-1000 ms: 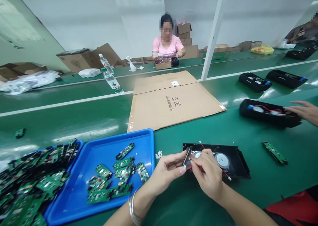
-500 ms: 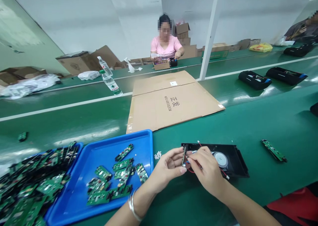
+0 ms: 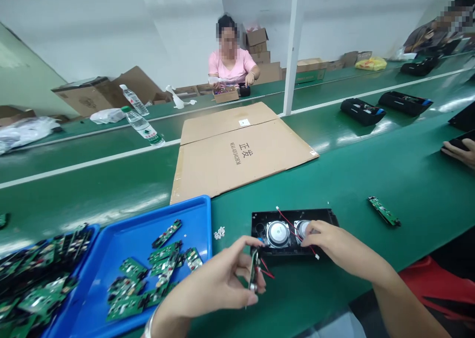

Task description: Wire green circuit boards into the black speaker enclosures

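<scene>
My left hand (image 3: 226,273) is closed on a green circuit board (image 3: 254,271), held on edge between thumb and fingers. A red wire (image 3: 267,269) hangs beside the board. Just beyond lies a black speaker housing (image 3: 293,251) with two round speakers, the left speaker (image 3: 278,234) in full view. My right hand (image 3: 334,244) is over the right speaker (image 3: 301,229) and covers part of it. Its thumb and fingertips are drawn together near a thin red-and-black wire (image 3: 287,220); whatever they pinch is hidden. A white plug (image 3: 317,257) shows below those fingers.
A blue tray (image 3: 89,291) with several circuit boards is at left, beside a heaped pile of boards (image 3: 40,278). Small white pieces (image 3: 219,233) lie near the housing. A flat cardboard sheet (image 3: 218,169), a single board (image 3: 384,212) and a co-worker's hand (image 3: 460,152) are farther out.
My right hand has left the circuit board and moved to the right speaker. My left hand has drawn the board nearer and away from the housing. The view has turned right.
</scene>
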`<state>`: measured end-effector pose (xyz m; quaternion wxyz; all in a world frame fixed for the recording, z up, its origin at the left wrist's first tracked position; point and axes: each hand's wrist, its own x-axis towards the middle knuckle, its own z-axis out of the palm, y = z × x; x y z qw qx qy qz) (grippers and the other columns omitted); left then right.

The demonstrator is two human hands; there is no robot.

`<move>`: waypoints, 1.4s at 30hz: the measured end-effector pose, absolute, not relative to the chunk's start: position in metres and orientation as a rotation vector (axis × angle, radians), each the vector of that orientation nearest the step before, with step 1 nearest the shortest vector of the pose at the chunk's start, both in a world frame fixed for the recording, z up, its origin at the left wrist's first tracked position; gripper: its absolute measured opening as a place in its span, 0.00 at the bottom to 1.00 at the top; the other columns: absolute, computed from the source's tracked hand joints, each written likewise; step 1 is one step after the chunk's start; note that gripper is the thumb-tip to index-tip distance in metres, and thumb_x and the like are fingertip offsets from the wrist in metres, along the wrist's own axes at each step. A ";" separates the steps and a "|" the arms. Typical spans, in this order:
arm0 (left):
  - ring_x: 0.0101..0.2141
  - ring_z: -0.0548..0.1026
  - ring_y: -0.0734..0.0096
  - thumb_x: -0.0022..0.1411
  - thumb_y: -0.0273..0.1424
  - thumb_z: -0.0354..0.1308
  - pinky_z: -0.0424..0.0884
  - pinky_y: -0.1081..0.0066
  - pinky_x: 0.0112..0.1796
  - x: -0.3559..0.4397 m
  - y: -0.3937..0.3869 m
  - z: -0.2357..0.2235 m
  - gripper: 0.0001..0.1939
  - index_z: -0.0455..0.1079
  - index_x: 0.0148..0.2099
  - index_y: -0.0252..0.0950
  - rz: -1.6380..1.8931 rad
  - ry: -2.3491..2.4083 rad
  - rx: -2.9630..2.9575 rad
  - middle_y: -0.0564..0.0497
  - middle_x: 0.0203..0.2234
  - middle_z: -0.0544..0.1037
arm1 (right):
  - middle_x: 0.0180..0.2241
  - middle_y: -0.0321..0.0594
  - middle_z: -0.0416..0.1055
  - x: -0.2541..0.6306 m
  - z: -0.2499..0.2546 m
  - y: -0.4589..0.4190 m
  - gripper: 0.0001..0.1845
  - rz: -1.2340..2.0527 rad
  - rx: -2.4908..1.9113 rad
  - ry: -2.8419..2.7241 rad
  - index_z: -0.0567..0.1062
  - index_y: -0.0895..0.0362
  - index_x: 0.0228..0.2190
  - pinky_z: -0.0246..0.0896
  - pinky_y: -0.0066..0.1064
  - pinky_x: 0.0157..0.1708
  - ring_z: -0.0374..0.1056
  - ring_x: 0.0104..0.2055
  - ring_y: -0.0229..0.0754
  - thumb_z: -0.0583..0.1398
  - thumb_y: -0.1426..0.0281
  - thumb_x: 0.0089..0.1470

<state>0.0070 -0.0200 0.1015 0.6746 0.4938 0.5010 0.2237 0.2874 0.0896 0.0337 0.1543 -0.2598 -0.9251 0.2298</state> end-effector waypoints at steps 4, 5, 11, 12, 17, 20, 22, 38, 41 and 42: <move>0.40 0.75 0.65 0.49 0.19 0.61 0.72 0.73 0.34 0.047 -0.017 0.085 0.34 0.53 0.55 0.42 0.570 1.013 0.958 0.50 0.36 0.74 | 0.33 0.35 0.70 0.282 0.040 0.093 0.15 0.723 -0.625 -2.633 0.76 0.51 0.28 0.63 0.25 0.29 0.68 0.34 0.37 0.54 0.80 0.55; 0.41 0.75 0.66 0.50 0.20 0.61 0.71 0.73 0.35 0.056 -0.015 0.080 0.31 0.54 0.53 0.42 0.667 1.024 0.946 0.50 0.36 0.74 | 0.33 0.35 0.70 0.279 0.042 0.094 0.14 0.775 -0.620 -2.622 0.76 0.52 0.27 0.63 0.25 0.29 0.68 0.33 0.36 0.55 0.79 0.56; 0.43 0.74 0.69 0.60 0.27 0.56 0.71 0.69 0.44 0.075 0.009 0.061 0.20 0.54 0.51 0.42 1.139 1.303 1.035 0.49 0.43 0.73 | 0.26 0.34 0.70 0.252 0.051 0.096 0.08 1.215 -0.908 -2.270 0.71 0.56 0.31 0.62 0.25 0.24 0.66 0.26 0.35 0.52 0.74 0.59; 0.45 0.74 0.67 0.60 0.27 0.56 0.71 0.68 0.45 0.074 0.012 0.059 0.20 0.53 0.52 0.42 1.177 1.316 1.029 0.48 0.45 0.72 | 0.25 0.33 0.69 0.247 0.050 0.095 0.08 1.265 -0.956 -2.186 0.70 0.56 0.32 0.61 0.24 0.22 0.65 0.24 0.34 0.52 0.74 0.59; 0.52 0.69 0.62 0.62 0.26 0.53 0.70 0.65 0.48 0.071 0.016 0.049 0.18 0.52 0.53 0.41 1.286 1.357 1.008 0.44 0.49 0.70 | 0.28 0.36 0.73 0.231 0.040 0.091 0.07 1.046 -0.989 -2.054 0.73 0.56 0.33 0.63 0.25 0.25 0.69 0.27 0.36 0.54 0.75 0.56; 0.53 0.68 0.63 0.63 0.25 0.51 0.70 0.66 0.49 0.074 0.013 0.046 0.16 0.54 0.52 0.41 1.321 1.389 1.025 0.44 0.50 0.70 | 0.29 0.38 0.73 0.229 0.034 0.087 0.09 0.871 -0.967 -2.101 0.73 0.56 0.33 0.64 0.27 0.28 0.69 0.29 0.38 0.53 0.74 0.59; 0.53 0.69 0.63 0.63 0.25 0.50 0.70 0.66 0.49 0.076 0.011 0.046 0.16 0.54 0.52 0.41 1.298 1.424 1.064 0.45 0.50 0.70 | 0.30 0.38 0.72 0.229 0.032 0.084 0.10 0.836 -0.964 -2.120 0.73 0.56 0.33 0.64 0.27 0.29 0.69 0.30 0.38 0.52 0.73 0.60; 0.50 0.71 0.63 0.64 0.23 0.46 0.71 0.66 0.44 0.078 0.006 0.038 0.18 0.55 0.55 0.42 1.084 1.569 1.313 0.46 0.49 0.72 | 0.26 0.38 0.66 0.226 0.027 0.076 0.12 0.444 -0.708 -2.390 0.69 0.58 0.30 0.56 0.29 0.27 0.61 0.28 0.39 0.48 0.76 0.62; 0.48 0.73 0.63 0.64 0.23 0.46 0.71 0.65 0.44 0.078 0.006 0.037 0.18 0.56 0.55 0.42 1.061 1.580 1.357 0.46 0.48 0.74 | 0.26 0.38 0.66 0.227 0.030 0.076 0.11 0.450 -0.694 -2.425 0.68 0.57 0.30 0.56 0.28 0.27 0.61 0.28 0.39 0.49 0.76 0.61; 0.48 0.73 0.63 0.64 0.23 0.46 0.71 0.65 0.44 0.077 0.006 0.037 0.18 0.57 0.55 0.42 1.053 1.580 1.372 0.47 0.47 0.74 | 0.27 0.38 0.66 0.227 0.030 0.076 0.10 0.459 -0.700 -2.430 0.68 0.57 0.30 0.57 0.28 0.27 0.61 0.29 0.39 0.49 0.76 0.61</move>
